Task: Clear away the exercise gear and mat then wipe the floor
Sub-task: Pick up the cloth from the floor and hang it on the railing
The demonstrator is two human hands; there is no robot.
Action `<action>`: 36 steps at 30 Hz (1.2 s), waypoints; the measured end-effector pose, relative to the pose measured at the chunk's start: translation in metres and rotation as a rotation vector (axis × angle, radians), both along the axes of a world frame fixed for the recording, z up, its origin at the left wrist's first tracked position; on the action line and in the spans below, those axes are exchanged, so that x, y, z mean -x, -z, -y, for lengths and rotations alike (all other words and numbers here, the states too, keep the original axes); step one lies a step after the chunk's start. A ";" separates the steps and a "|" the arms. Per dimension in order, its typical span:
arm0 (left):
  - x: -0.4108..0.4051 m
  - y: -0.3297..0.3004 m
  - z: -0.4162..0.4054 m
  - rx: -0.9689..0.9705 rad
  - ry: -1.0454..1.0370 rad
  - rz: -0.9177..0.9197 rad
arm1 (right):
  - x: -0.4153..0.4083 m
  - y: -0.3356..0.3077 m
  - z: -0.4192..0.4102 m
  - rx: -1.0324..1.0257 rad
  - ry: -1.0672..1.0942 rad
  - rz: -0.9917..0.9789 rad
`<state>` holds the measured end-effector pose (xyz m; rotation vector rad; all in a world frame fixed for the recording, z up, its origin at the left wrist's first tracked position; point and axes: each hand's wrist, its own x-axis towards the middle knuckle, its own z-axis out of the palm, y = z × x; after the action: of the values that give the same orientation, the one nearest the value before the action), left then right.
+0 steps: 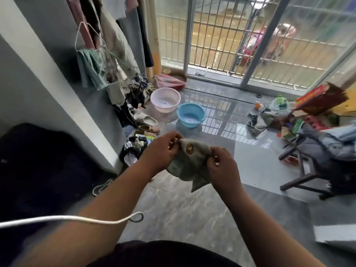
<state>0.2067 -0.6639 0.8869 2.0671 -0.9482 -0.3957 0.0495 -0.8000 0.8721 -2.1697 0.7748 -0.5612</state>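
Two hands meet at the centre of the frame over the glossy grey floor (250, 162), holding a grey cloth (185, 166) stretched between them. The left hand (160, 151) pinches the cloth's upper left edge; the right hand (221, 166) pinches its right edge, and the rest hangs below both. Above them, at mid-frame, a blue basin (190, 114) sits just beside a pink basin (165, 99). A white cord (77, 218) crosses the left forearm at lower left.
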 end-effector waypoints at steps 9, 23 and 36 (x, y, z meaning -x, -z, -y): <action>-0.081 -0.029 0.077 0.070 -0.017 -0.017 | -0.054 -0.023 0.056 0.027 0.045 0.032; -0.289 -0.065 0.246 0.360 0.063 -0.773 | -0.277 -0.031 0.156 -0.052 0.186 0.088; -0.394 -0.104 0.437 0.381 0.301 -0.664 | -0.345 -0.065 0.362 -0.263 0.436 0.202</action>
<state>0.6004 -1.1013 0.9908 1.3103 -0.8333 -0.9144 0.3947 -1.1618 0.9373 -1.6786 1.1480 -0.8320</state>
